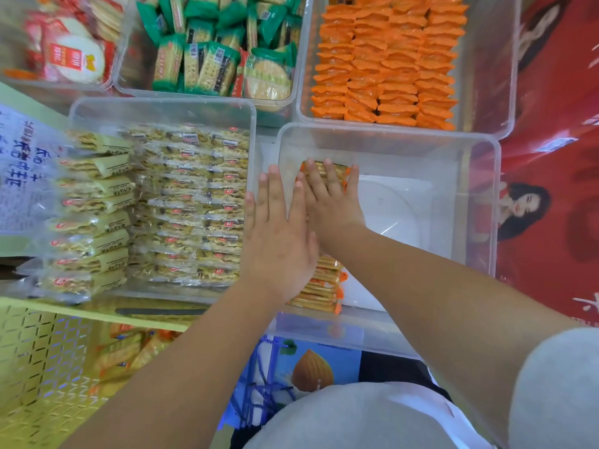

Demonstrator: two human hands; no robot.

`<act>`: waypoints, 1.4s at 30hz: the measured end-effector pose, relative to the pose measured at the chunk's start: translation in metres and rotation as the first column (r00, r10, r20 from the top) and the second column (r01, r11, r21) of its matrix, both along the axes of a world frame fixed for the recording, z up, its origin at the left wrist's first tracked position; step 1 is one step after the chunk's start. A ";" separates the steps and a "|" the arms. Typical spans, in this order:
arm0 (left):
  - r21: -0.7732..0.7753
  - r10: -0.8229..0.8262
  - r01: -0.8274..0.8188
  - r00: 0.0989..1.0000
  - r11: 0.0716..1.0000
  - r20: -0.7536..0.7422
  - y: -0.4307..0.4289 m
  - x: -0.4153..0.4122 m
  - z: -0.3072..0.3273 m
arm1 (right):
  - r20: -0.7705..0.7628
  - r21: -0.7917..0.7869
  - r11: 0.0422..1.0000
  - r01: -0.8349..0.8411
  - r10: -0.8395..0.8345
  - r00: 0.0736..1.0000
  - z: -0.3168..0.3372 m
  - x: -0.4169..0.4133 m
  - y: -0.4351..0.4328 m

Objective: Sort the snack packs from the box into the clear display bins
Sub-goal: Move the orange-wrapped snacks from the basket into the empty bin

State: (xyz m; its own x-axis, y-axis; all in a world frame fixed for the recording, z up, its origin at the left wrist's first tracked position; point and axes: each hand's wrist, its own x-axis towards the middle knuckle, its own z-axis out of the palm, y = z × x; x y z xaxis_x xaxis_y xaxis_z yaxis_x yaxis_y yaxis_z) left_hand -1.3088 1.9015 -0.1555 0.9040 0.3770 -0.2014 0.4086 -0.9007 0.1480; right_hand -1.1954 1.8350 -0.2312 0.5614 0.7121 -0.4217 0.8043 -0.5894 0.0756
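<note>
Head view, near to far. Nearest, at lower left, the yellow perforated crate (48, 367), which I take to be the source box, holds loose snack packs (129, 350); beside it lies an almond-printed bag (311, 372). Next, the near clear bin (356, 328) carries a row of orange-edged packs (324, 286) set on edge along its left wall. The left hand (278, 234) and right hand (329, 199) lie flat on top of this row, side by side and touching, fingers straight, pressing and gripping nothing. Principal risk, as I judge it: the rest of this bin's floor is bare, so nothing braces the row on its right, and lifting the hands may let the packs topple that way. Heavy pressure may also crack the contents. The left hand's outer fingers overhang the bin's left wall, where a nudged pack could slip into the gap between bins. To the left, a bin (162, 103) of pale yellow packs (188, 202) is full and spilling over its left side. Farthest, bins of green packs (207, 59), orange packs (389, 59) and red-and-white packs (71, 50). A red printed carton (551, 140) bounds the right.
</note>
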 end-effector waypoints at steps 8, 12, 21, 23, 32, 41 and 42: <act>-0.137 0.031 -0.022 0.998 0.990 0.059 -0.031 -0.086 0.035 | -0.225 0.283 0.959 0.026 0.040 0.973 0.016 -0.021 -0.057; -0.176 0.076 -0.079 0.997 0.981 -0.020 -0.042 -0.115 0.034 | -0.163 0.153 0.951 -0.270 0.294 0.942 0.016 -0.046 -0.090; -0.078 0.060 -0.074 0.984 0.994 -0.169 -0.055 -0.111 0.020 | -0.163 0.046 0.927 -0.373 0.375 0.912 -0.003 -0.060 -0.081; -0.063 0.067 -0.080 0.979 0.995 -0.190 -0.057 -0.112 0.020 | -0.229 0.119 0.934 -0.338 0.357 0.906 0.003 -0.055 -0.082; -0.055 0.028 -0.043 0.968 0.998 -0.249 -0.053 -0.117 0.014 | -0.915 -0.075 0.390 0.918 -0.392 0.091 0.031 -0.063 -0.070; -0.123 0.011 -0.037 0.978 0.992 -0.207 -0.053 -0.115 0.018 | -0.941 -0.250 0.331 0.910 -0.302 -0.149 0.041 -0.073 -0.051; -0.142 0.004 -0.032 0.982 0.989 -0.189 -0.052 -0.115 0.021 | -0.941 -0.208 0.342 0.916 -0.326 -0.092 0.043 -0.073 -0.054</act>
State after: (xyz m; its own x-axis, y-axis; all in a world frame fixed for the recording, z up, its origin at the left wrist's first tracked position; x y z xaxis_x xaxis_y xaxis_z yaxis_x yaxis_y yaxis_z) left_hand -1.4238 1.8495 -0.1349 0.8384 0.3476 -0.4198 0.4574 -0.8677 0.1949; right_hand -1.2687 1.7815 -0.1886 0.4365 0.4322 -0.7891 -0.5844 -0.5306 -0.6139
